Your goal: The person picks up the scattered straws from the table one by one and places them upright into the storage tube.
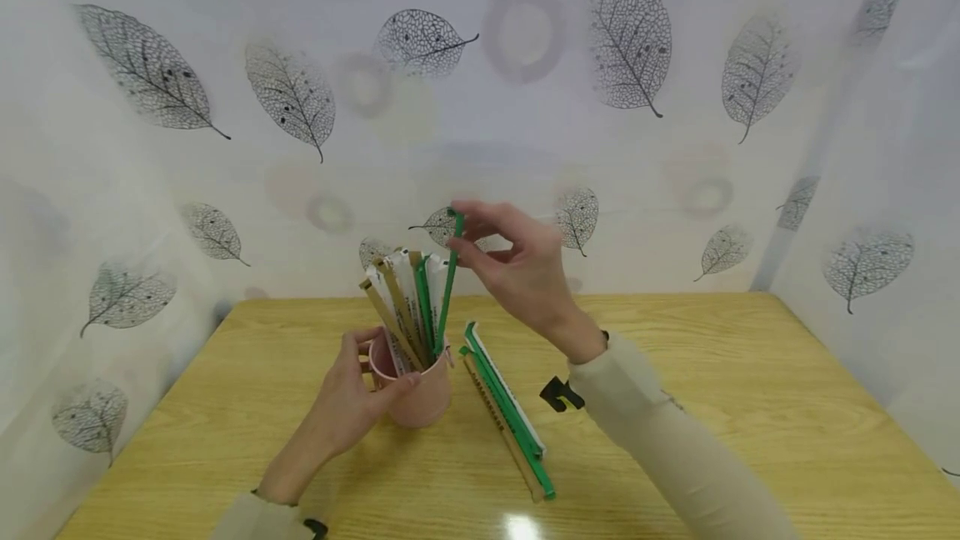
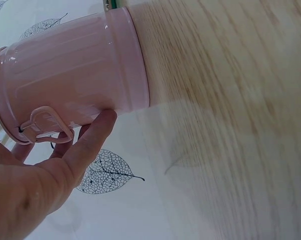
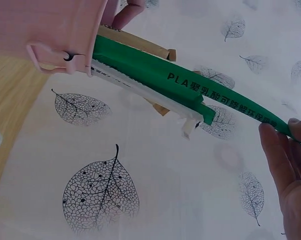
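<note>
A small pink metal bucket stands upright on the table, holding several paper-wrapped straws in brown, white and green. My left hand grips it from the left, thumb at the front of the rim, fingers round the far side. The left wrist view shows a fingertip against the bucket's wall beside a small wire handle. Above the bucket, my right hand pinches the upper end of a green wrapped straw with dark lettering. That straw's lower end is inside the bucket, hidden by its wall.
Right of the bucket, a white wrapped straw, a green one and a brown one lie side by side on the wooden table. A leaf-patterned sheet hangs behind and along the sides.
</note>
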Tool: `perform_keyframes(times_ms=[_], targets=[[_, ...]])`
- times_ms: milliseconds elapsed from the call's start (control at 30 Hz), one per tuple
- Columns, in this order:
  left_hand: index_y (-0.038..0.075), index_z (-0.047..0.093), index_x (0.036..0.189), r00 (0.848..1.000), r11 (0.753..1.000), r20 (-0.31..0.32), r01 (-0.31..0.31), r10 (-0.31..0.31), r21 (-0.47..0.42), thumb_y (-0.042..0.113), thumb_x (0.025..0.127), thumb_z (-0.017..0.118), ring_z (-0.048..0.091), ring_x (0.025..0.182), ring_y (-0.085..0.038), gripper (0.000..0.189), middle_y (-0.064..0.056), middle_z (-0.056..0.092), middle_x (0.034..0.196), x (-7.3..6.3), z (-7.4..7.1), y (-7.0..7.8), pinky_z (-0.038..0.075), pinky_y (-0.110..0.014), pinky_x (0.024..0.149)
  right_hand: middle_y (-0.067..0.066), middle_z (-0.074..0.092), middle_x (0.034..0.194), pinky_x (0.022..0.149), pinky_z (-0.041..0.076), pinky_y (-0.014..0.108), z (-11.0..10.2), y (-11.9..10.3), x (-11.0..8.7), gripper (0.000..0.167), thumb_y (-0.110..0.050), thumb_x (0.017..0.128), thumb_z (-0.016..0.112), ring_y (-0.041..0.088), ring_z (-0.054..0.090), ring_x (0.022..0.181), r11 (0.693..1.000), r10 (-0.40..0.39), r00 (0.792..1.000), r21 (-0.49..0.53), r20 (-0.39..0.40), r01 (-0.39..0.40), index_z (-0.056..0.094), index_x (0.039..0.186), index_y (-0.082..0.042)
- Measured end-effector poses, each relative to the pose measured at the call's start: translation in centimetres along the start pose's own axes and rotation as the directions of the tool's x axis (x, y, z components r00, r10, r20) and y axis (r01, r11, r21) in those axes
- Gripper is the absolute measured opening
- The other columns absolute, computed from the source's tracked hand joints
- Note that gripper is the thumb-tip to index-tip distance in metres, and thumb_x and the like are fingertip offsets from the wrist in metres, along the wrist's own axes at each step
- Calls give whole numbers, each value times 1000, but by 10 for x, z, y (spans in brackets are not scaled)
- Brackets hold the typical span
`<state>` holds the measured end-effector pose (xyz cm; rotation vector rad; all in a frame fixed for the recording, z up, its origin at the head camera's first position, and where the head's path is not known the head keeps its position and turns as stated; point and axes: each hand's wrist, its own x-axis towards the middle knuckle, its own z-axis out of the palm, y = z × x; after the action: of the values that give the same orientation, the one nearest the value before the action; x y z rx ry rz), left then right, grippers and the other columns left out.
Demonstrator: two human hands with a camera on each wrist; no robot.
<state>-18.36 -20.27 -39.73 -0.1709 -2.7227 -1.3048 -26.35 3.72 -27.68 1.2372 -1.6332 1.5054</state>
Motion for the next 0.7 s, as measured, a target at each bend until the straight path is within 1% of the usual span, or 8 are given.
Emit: perform_keyframes(times_ms=[267, 500, 700], targets=[[9, 32, 148, 1000, 1000, -1, -6, 6, -8, 46, 91, 75, 63, 108, -25, 81, -16, 54, 131, -3, -1, -2, 54, -35, 85, 15, 70, 100, 68, 62, 27, 10, 3, -11, 34, 7, 87, 76, 23, 73, 86, 998, 26, 998, -57, 52, -23, 70, 120, 3], [9, 31, 148, 1000, 1000, 5, -1, 1, -24, 46, 91, 75, 62, 108, -25, 81, -16, 54, 131, -5, -2, -2, 54, -36, 85, 17, 69, 98, 66, 60, 22, 19, 6, -23, 33, 7, 86, 76, 24, 72, 85, 996, 27, 994, -88, 104, -18, 70, 119, 6], [9, 32, 148, 1000, 1000, 4, -1, 1, -20, 46, 91, 75, 63, 107, -26, 81, -16, 54, 132, -5, -2, -3, 54, -36, 85, 17, 70, 99, 64, 59, 20, 23, 11, -36, 32, 6, 88, 75, 25, 72, 86, 992, 62, 987, -114, 146, -45, 70, 119, 5]])
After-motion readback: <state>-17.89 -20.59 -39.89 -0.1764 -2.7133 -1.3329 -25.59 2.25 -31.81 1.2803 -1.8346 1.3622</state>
